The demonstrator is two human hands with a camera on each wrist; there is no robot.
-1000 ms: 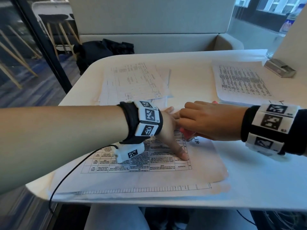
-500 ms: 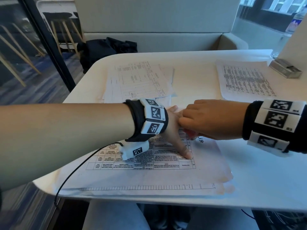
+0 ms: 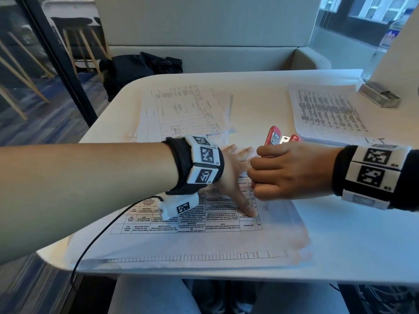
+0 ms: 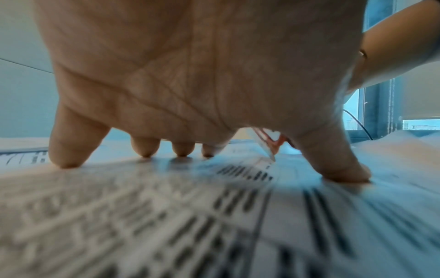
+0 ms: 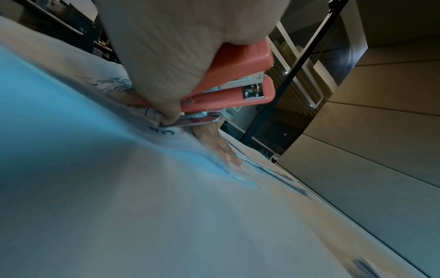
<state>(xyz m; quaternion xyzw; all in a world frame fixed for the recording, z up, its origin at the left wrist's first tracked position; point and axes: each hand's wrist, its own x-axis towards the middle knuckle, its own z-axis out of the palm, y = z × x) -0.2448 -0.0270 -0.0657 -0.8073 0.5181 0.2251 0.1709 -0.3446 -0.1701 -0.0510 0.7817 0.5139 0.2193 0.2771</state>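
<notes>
**Item:** red stapler (image 3: 280, 138).
**Held by:** right-hand grip (image 3: 292, 175), fingers curled round the body and clenched on it.
**Location:** far right corner of the printed sheet stack (image 3: 181, 223), nose down on the paper.
**Long axis:** points away from the person, with the far end raised off the sheets.
**Left-hand grip** (image 3: 233, 175): released. Its straight, spread fingers (image 4: 66, 150) press the stack just left of the stapler's nose.
**Key relation:** the sheet corner meets the stapler's mouth directly under the right-hand grip, which is the nearer one. How deep the corner sits cannot be told.
**Also on the surface** (image 3: 351, 245): far paper pile (image 3: 181, 109), right paper pile (image 3: 328, 112), small grey box (image 3: 379, 97).
</notes>
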